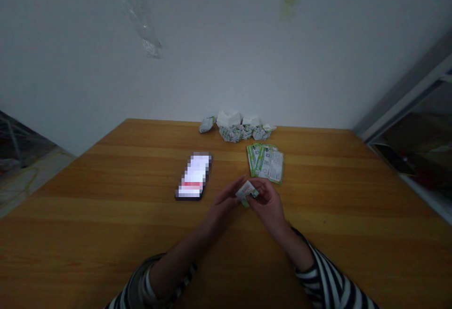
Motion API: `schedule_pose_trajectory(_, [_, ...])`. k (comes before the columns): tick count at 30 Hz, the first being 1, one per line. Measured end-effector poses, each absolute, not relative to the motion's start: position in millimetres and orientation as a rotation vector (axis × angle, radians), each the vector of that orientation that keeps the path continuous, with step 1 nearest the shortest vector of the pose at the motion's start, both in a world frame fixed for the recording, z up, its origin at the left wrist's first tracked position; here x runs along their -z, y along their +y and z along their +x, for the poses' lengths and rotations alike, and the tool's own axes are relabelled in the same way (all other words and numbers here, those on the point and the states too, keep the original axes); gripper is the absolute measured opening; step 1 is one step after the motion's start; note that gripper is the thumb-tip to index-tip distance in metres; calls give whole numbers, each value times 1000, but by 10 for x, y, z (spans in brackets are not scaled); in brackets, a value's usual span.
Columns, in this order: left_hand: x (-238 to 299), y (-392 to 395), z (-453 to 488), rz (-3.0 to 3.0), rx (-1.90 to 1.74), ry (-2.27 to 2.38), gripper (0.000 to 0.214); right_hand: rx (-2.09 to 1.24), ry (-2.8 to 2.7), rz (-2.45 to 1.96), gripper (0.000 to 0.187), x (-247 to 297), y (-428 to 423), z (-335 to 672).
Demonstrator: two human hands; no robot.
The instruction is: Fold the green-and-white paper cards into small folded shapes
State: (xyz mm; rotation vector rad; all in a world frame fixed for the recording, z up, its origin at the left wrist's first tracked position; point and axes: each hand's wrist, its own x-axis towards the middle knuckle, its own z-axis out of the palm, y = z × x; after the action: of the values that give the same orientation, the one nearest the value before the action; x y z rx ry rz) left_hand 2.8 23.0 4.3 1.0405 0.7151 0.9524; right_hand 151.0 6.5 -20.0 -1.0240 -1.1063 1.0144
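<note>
Above the table, a small folded piece of printed paper point(246, 190), white with green edges and some red print, is held between my two hands. My right hand point(269, 203) grips it from the right, thumb in front and fingers curled behind. From the left, my left hand point(224, 204) closes on its other edge with the fingers together, the tips partly hidden. Just beyond my right hand lies a fanned pile of green-and-white printed sheets point(271, 164), flat on the wood.
A phone point(193, 177) with a lit, pixelated screen lies left of my hands on the wooden table point(123, 201). Several crumpled printed papers point(231, 133) rest along the back edge against the white wall point(247, 64). Tape and clear plastic point(141, 22) stick to the wall.
</note>
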Motion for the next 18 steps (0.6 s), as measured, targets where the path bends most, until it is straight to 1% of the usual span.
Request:
schedule_pose_trajectory(3, [-52,268,17,1098,-888,788,38,-993,-1159,-1046,40,148,21,1487])
schedule_pose_trajectory(6, [-25,283,23,1179,-838,813,38,-964,-1233,-1122,46,128,-31,1458])
schedule_pose_trajectory(9, [5,265,49,1119,-904,825,37,-908,-1292,-1196,60,137,-56,1430])
schedule_pose_trajectory(11, [6,245,67,1096,-943,831,35,-841,-1285,-1243,62,154,-48,1414])
schedule_pose_trajectory(14, [-23,225,73,1107,-991,826,32,-800,-1172,-1240,51,183,-18,1405])
schedule_pose_trajectory(18, [-84,212,59,1171,-1024,773,26,-841,-1106,-1194,21,176,-16,1437])
